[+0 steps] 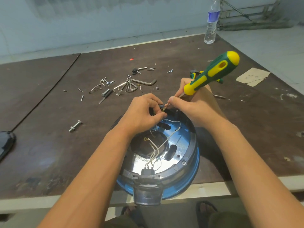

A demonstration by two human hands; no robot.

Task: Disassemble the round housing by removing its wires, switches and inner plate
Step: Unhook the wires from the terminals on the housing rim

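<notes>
Both hands busy at the round housing (189, 180), near edge of the worktop (49, 145).
Left hand (144, 112) pinches a small part (162, 108); right hand (189, 106) grips the screwdriver (213, 71), tip against it.

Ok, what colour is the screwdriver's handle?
Green and yellow; the head view shows the screwdriver handle clearly, above the right hand.
</notes>
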